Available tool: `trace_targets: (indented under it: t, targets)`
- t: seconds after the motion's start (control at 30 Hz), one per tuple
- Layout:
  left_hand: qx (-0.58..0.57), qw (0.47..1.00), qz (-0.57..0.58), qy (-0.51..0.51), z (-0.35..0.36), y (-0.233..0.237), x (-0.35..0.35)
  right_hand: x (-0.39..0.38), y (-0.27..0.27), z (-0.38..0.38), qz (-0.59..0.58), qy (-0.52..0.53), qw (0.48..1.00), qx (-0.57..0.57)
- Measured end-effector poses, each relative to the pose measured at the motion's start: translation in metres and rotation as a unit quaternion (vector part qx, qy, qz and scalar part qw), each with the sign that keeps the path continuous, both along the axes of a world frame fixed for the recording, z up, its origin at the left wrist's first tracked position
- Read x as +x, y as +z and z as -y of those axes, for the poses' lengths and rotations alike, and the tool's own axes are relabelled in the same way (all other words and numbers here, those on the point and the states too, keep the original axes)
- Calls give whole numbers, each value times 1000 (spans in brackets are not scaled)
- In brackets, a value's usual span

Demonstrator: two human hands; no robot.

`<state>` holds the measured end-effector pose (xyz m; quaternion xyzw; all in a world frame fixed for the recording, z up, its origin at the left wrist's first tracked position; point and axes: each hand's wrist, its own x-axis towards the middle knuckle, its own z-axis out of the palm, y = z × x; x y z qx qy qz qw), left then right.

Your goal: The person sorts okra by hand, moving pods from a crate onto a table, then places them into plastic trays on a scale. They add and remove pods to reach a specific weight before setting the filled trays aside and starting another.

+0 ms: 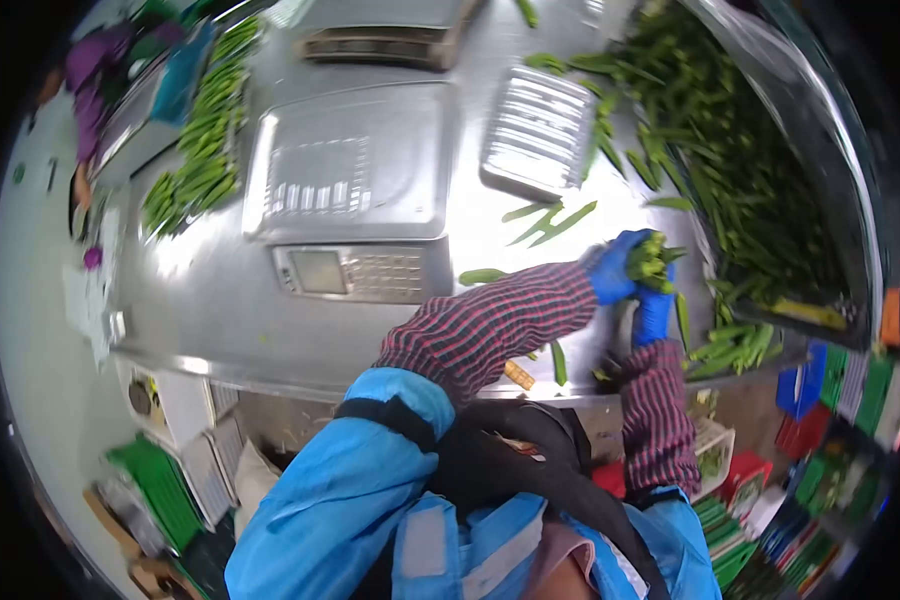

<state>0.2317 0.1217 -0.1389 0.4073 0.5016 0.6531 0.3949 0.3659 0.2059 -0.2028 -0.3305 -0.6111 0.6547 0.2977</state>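
My left hand (612, 268), in a blue glove, is closed around a bunch of okra (648, 257) above the right part of the metal table (510, 225). Just below it, my blue-gloved right hand (653, 312) has its fingers closed at the underside of the same bunch. Some of its fingers are hidden behind the okra and the other hand. Several loose okra pods (560, 222) lie beyond my left hand, and another pod (558, 363) lies near the table's front edge. A small okra pile (735, 348) rests to the right of my right hand.
A large heap of okra (755, 170) fills the bin on the right. Stacked clear trays (538, 130) stand ahead. A scale (355, 272) with a broad metal pan (410, 160) is left of centre. Rows of okra (205, 140) lie far left, near a person's purple sleeve (88, 75).
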Motion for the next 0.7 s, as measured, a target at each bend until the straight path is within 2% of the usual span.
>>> trace_targets:
  t: [0.03,0.07,0.13,0.17,0.2,0.23,0.27,0.3,0.37,0.4,0.43,0.5,0.53,0.57,0.63,0.7]
  targets:
    - [-33,996,6,78,10,21,-6,-19,49,14,64,-2,998,-7]
    - [-35,995,6,90,15,21,-17,-39,104,28,65,38,995,-60]
    - [-20,973,179,146,30,28,-45,-84,135,38,57,108,992,11]
    - [-1,966,205,156,51,52,-67,-108,164,47,111,169,979,10]
    - [-90,940,301,133,82,94,-93,-137,180,62,94,186,976,70]
    - [-51,951,275,130,96,88,-113,-162,198,73,109,233,961,103]
    - [-23,929,333,162,119,105,-133,-192,194,79,170,244,935,193]
    - [-5,941,286,179,150,122,-156,-226,208,94,162,296,911,236]
    - [62,912,327,239,189,125,-194,-289,237,132,165,363,878,263]
    - [54,905,361,217,214,122,-214,-321,255,149,198,454,845,200]
    - [77,894,371,238,230,116,-230,-353,238,157,182,474,826,244]
    - [104,881,383,258,252,96,-256,-406,220,181,201,547,775,245]
    - [130,846,441,270,260,81,-265,-424,214,194,225,562,747,273]
    - [156,807,496,279,267,74,-271,-435,204,203,228,581,740,251]
    - [188,786,513,291,277,79,-272,-453,184,211,235,594,734,230]
    - [206,758,537,307,285,88,-266,-459,173,215,195,585,743,262]
